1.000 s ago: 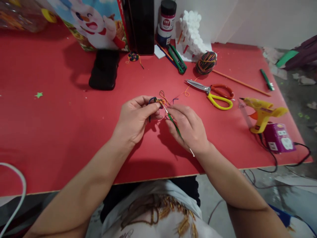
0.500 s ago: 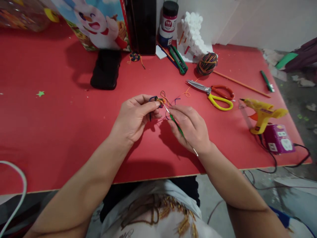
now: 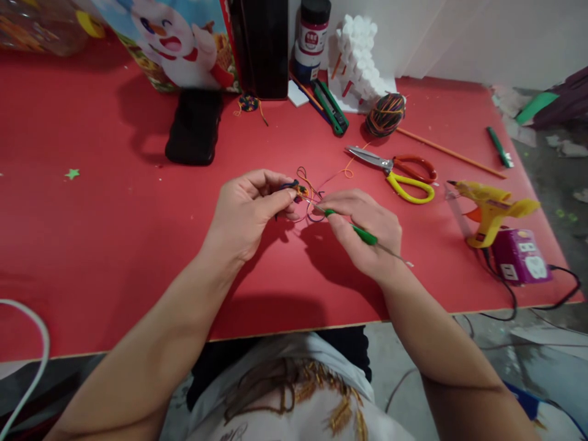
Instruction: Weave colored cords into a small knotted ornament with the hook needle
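Observation:
My left hand (image 3: 250, 211) pinches a small multicoloured crochet piece (image 3: 301, 191) between thumb and fingers, partly hidden by them. Closed around the green handle of a crochet hook (image 3: 365, 234), my right hand (image 3: 362, 223) lies just to the right. The hook's metal tip reaches to the crochet piece; whether it is through a stitch is too small to tell. Loose yarn loops (image 3: 316, 211) hang between both hands. A thin strand runs from there toward a multicoloured yarn ball (image 3: 386, 115) at the back.
Scissors (image 3: 397, 171) lie right of the hands, with a yellow glue gun (image 3: 493, 208) and purple box (image 3: 521, 257) beyond. A black phone (image 3: 193, 127), another small crochet piece (image 3: 248, 103), a green cutter (image 3: 331, 109) and a jar (image 3: 312, 40) are at the back.
My right hand has moved slightly right, and the hook has tilted to a flatter angle, with more of its green handle showing. My left hand stays nearly in place.

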`<state>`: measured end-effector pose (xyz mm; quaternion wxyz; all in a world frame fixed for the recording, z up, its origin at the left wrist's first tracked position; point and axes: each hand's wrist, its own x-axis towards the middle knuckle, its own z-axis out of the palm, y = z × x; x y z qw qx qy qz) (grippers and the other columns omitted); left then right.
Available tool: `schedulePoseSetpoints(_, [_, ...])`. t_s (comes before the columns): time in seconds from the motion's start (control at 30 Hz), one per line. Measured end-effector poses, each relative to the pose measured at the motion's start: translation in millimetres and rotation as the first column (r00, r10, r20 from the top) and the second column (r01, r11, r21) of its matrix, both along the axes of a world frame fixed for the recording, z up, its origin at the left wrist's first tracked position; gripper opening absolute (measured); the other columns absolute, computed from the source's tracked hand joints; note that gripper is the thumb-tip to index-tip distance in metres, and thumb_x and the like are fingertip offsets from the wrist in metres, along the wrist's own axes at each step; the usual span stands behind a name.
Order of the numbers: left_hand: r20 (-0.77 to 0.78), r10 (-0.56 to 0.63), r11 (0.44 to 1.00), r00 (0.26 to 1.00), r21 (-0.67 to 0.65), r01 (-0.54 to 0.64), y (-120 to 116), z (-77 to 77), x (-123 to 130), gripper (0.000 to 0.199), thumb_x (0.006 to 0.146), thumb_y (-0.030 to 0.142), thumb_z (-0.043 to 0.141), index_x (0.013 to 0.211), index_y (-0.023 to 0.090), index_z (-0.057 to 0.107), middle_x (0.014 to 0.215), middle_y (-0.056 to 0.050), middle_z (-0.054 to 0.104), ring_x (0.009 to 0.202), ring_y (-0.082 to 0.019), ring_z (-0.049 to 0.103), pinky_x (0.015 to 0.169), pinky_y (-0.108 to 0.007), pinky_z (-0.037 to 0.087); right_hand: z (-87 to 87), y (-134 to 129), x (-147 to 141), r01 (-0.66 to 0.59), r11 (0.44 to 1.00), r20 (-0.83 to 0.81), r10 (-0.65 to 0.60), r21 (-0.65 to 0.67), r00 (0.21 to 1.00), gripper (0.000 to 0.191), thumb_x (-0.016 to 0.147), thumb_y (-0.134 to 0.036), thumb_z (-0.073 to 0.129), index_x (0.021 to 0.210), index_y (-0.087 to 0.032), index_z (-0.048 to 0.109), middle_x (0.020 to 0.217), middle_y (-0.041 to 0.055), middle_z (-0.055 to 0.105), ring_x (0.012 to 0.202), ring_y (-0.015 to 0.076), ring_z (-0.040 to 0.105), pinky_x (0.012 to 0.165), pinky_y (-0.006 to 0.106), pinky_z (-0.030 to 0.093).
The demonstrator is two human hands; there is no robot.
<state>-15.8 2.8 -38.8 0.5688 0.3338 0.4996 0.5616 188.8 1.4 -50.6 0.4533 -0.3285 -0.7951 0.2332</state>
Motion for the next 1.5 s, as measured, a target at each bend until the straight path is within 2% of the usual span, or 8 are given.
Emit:
schedulePoseSetpoints(0.23, [0.123, -0.098, 0.993, 0.988, -0.056, 0.106, -2, 4.9, 2, 0.015, 0.071, 0.009, 0.083, 0.081, 0.014, 0.074, 0.073, -0.001, 0.073, 0.057, -0.010, 0.065, 0.057, -0.023, 0.058, -7.7, 8, 3, -0.179, 0.894, -0.298, 0.054, -0.410, 0.953, 0.025, 0.105, -0.038, 0.063, 0.107, -0.022, 0.082, 0.110, 0.0100, 0.078, 0.104, 0.0227, 0.076, 0.083, 0.039, 0.068])
schedulePoseSetpoints(0.37, [0.144, -0.090, 0.994, 0.986, -0.045, 0.097, -3, 0.1, 7, 0.015, 0.070, 0.010, 0.084, 0.080, 0.014, 0.073, 0.075, -0.002, 0.074, 0.059, -0.010, 0.067, 0.059, -0.023, 0.058, -6.7, 7, 1, -0.170, 0.936, -0.251, 0.093, -0.307, 0.963, 0.023, 0.102, -0.038, 0.069, 0.111, -0.025, 0.085, 0.120, 0.0113, 0.071, 0.125, 0.0253, 0.066, 0.093, 0.042, 0.065])
schedulePoseSetpoints(0.5, [0.107, 0.014, 1.000, 0.994, -0.028, -0.011, 2, -5.2, 6, 0.015, 0.070, 0.009, 0.084, 0.080, 0.015, 0.074, 0.075, -0.001, 0.075, 0.058, -0.008, 0.066, 0.058, -0.020, 0.056, 1.8, 0, 6, -0.255, 0.937, -0.257, 0.192, -0.240, 0.947, 0.023, 0.102, -0.036, 0.069, 0.113, -0.025, 0.086, 0.110, 0.0092, 0.071, 0.100, 0.0204, 0.069, 0.088, 0.042, 0.062])
schedulePoseSetpoints(0.67, [0.111, 0.095, 0.995, 0.989, -0.003, -0.095, 7, -9.3, 1, 0.016, 0.071, 0.006, 0.081, 0.081, 0.017, 0.074, 0.073, 0.003, 0.072, 0.058, -0.008, 0.065, 0.060, -0.021, 0.059, 2.7, 0, 12, -0.578, 0.716, -0.383, 0.444, -0.392, 0.810, 0.028, 0.101, -0.041, 0.067, 0.102, -0.022, 0.087, 0.096, 0.0088, 0.077, 0.073, 0.0177, 0.070, 0.071, 0.037, 0.060])
schedulePoseSetpoints(0.83, [0.057, 0.073, 0.995, 0.996, 0.061, -0.077, 3, -12.3, 4, 0.018, 0.074, 0.010, 0.084, 0.086, 0.020, 0.076, 0.081, 0.002, 0.075, 0.064, -0.009, 0.067, 0.066, -0.023, 0.060, -7.4, 6, 4, -0.306, 0.884, -0.528, 0.081, -0.353, 0.845, 0.029, 0.098, -0.041, 0.062, 0.101, -0.018, 0.078, 0.086, 0.0088, 0.074, 0.083, 0.0251, 0.073, 0.079, 0.045, 0.062])
schedulePoseSetpoints(0.97, [0.030, 0.006, 0.998, 1.000, 0.061, -0.008, -2, -10.9, 8, 0.019, 0.074, 0.012, 0.086, 0.088, 0.020, 0.076, 0.081, 0.001, 0.076, 0.063, -0.009, 0.067, 0.064, -0.022, 0.059, -8.4, 8, -1, -0.089, 0.847, -0.516, -0.233, -0.525, 0.824, 0.021, 0.099, -0.044, 0.063, 0.104, -0.024, 0.068, 0.057, -0.0079, 0.042, 0.045, 0.0108, 0.036, 0.046, 0.026, 0.039])
schedulePoseSetpoints(1.23, [0.096, -0.142, 0.990, 0.985, 0.030, 0.140, -12, -6.8, 18, 0.017, 0.074, 0.012, 0.088, 0.086, 0.017, 0.077, 0.079, 0.000, 0.076, 0.060, -0.009, 0.069, 0.062, -0.020, 0.058, -0.7, 4, -10, -0.146, 0.675, -0.354, -0.181, -0.724, 0.917, 0.032, 0.080, -0.041, 0.090, 0.088, -0.018, 0.071, 0.060, -0.0072, 0.057, 0.050, 0.0064, 0.043, 0.046, 0.022, 0.034])
schedulePoseSetpoints(1.5, [0.131, -0.143, 0.979, 0.981, -0.125, 0.159, -9, -6.0, 18, 0.016, 0.069, 0.013, 0.088, 0.079, 0.015, 0.075, 0.071, -0.001, 0.073, 0.054, -0.009, 0.065, 0.054, -0.019, 0.055, -2.3, 8, 0, -0.069, 0.783, -0.329, -0.178, -0.618, 0.927, 0.028, 0.089, -0.034, 0.078, 0.111, -0.020, 0.071, 0.060, -0.0099, 0.051, 0.050, 0.0082, 0.046, 0.050, 0.024, 0.039])
